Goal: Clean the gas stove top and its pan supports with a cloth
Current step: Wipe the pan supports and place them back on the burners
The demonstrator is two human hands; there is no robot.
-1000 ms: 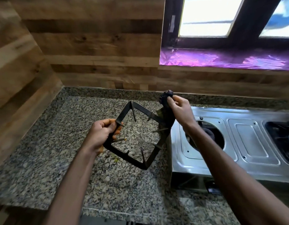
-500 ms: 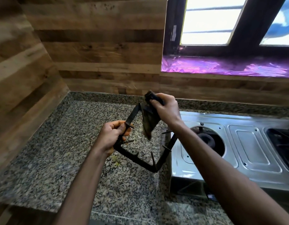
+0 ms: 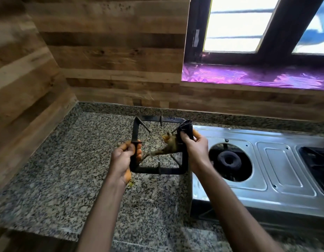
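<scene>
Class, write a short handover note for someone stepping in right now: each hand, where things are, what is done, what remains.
Left hand grips the left bar of the pan support, held up over the counter.
Right hand pinches the cloth around its right bar.
Stove sits to the right, near burner uncovered.
Done: support lifted off, wiping under way.
Left: finish this support, do the other one, wipe the stove top.

Glossy steel stove top (image 3: 277, 180), speckled granite counter (image 3: 70, 171)
</scene>
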